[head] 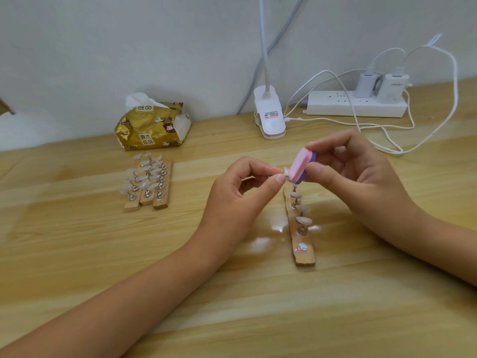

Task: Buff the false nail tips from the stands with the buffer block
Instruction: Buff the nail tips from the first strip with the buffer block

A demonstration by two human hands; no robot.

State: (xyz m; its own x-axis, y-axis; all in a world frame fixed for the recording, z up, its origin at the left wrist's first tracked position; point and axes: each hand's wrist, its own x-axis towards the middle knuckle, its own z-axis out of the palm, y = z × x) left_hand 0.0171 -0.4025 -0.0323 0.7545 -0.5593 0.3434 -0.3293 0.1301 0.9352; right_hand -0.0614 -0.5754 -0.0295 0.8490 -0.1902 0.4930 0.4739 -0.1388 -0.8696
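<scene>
Open surface (77, 241) left of the lone stand (305, 257), as far as three grouped stands (147, 195). Directly above it, blocked by left hand (240, 192) and right hand (361, 174). Behind it: lamp clamp (269, 117), power strip (356, 105), looping cables (387, 127). Behind-left, tissue pack (152, 127). In front, bare wood between the forearms (129, 306).

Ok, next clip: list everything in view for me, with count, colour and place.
table: one, light wood, under everything
tissue pack: one, gold, back left
clip lamp: one, white, back centre
power strip: one, white, back right
chargers: two, white, plugged into the power strip
cables: several, white, back right
grouped stands: three, wood, side by side at left, carrying many clear tips
single stand: one, wood, centre right, several tips
buffer block: one, pink and purple, in the right hand
held nail tip: one, pale, pinched by the left hand, against the buffer block
left hand: one, centre
right hand: one, right of centre
</scene>
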